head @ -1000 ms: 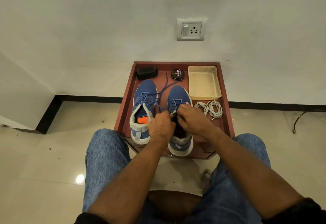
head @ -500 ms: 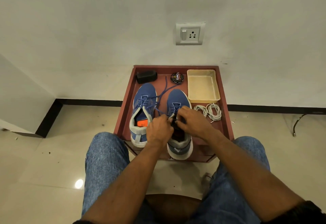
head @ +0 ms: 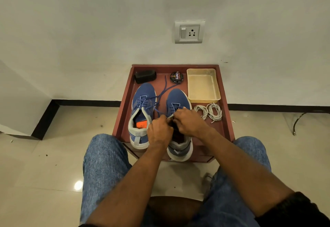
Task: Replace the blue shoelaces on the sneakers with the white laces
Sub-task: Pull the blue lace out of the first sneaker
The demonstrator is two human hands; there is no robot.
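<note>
Two blue sneakers stand side by side on a dark red tray table (head: pixel 226 119). The left sneaker (head: pixel 141 112) still carries its blue lace. A loose blue lace (head: pixel 163 91) trails from the right sneaker (head: pixel 177 100) toward the back of the tray. My left hand (head: pixel 159 131) and my right hand (head: pixel 190 122) meet over the right sneaker's upper eyelets, fingers curled at the lace there. The pinch itself is hidden by my fingers. Two white lace bundles (head: pixel 209 113) lie right of the right sneaker.
A cream plastic tray (head: pixel 203 85), a round polish tin (head: pixel 176 77) and a black brush (head: pixel 145 76) stand along the back of the table. The wall with a socket (head: pixel 189 31) is right behind. My jeans-clad knees flank the table's front.
Both hands stay at the right sneaker's top eyelets with only small finger shifts. The view has tilted a little, so everything sits slightly lower in frame.
</note>
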